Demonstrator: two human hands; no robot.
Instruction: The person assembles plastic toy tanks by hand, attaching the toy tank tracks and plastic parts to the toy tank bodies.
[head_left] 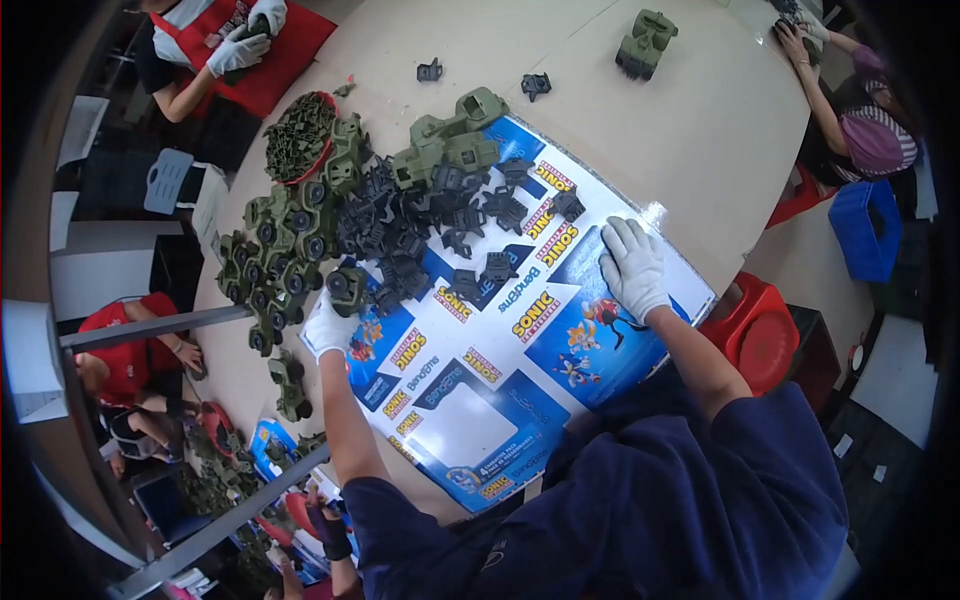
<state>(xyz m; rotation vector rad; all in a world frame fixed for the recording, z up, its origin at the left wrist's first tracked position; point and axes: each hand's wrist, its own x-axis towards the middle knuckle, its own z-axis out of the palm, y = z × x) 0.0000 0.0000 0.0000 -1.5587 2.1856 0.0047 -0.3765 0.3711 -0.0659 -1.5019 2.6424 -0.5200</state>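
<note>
My left hand [330,326], in a white glove, grips a green toy military vehicle with black wheels [347,289] at the left edge of a blue-and-white printed cardboard sheet [470,400]. My right hand [634,266], gloved the same way, lies flat on the sheet's right side with nothing in it. Between and beyond the hands spreads a heap of small black plastic parts [385,225], partly on the sheet. Left of that heap, more green toy vehicles [290,235] are piled together. The left fingers are partly hidden by the vehicle.
A red basket of small green pieces [300,137] stands beyond the pile. Larger green vehicle bodies [450,150] lie behind the black parts, another green vehicle [647,44] farther off. Co-workers sit around the table. A red stool [755,335] and blue bin [865,232] stand right.
</note>
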